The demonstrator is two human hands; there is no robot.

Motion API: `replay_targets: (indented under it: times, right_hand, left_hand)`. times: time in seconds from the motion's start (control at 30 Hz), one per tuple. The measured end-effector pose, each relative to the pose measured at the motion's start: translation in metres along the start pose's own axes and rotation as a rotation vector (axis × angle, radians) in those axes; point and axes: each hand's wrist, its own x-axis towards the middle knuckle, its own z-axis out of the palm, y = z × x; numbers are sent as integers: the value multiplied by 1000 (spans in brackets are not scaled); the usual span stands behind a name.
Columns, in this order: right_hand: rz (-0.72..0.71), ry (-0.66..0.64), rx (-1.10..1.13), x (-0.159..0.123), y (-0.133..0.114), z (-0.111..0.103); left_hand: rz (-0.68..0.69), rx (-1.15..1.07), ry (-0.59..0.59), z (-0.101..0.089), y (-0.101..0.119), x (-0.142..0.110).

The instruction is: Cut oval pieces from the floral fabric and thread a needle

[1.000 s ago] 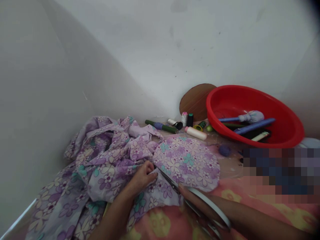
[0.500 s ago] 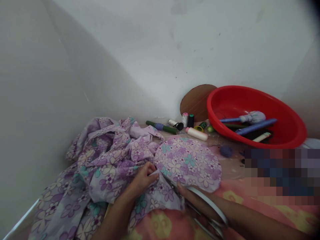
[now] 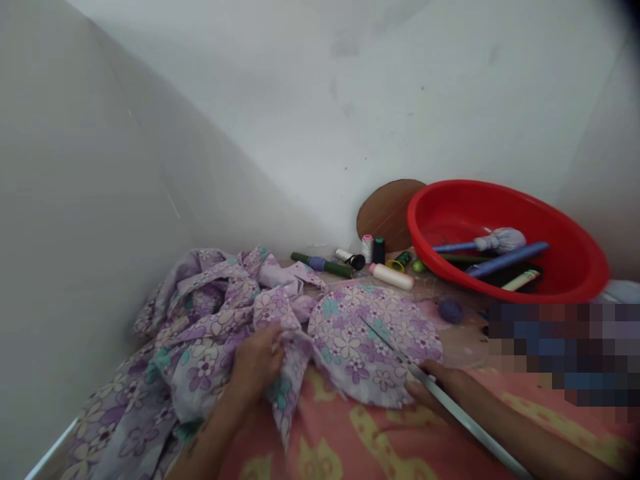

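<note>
Two grips clamped — left hand (image 3: pixel 256 363) on floral fabric (image 3: pixel 293 373), right hand (image 3: pixel 433 388) on shears (image 3: pixel 395 353).

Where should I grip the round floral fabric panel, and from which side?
Pinch its far rim from above: the round floral fabric panel lies flat, that rim is uncovered, and the right hand and long shears sit across the near side.

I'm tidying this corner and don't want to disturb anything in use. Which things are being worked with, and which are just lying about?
In use: bunched floral fabric in the left hand; round floral fabric piece; long metal shears in the right hand.

Lying about: thread spools; red plastic basin; round wooden board; blue ball.
</note>
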Motion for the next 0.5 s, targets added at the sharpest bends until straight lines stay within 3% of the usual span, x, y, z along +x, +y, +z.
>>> replay_targets:
  times: [0.1,0.2,0.3,0.4,0.5]
  right_hand:
    - [-47,84,-186,5,12,-2]
    - [-63,88,-243,8,19,-3]
    - [-68,93,-297,12,20,-6]
    - [-31,159,-455,20,16,-7]
    - [-6,216,-574,31,13,-6]
  left_hand:
    - [-65,159,116,-19,-10,18]
    - [68,304,110,-29,-14,37]
    - [198,379,25,-24,-15,57]
    - [108,362,-129,-12,-16,74]
    - [73,338,-154,-11,-19,88]
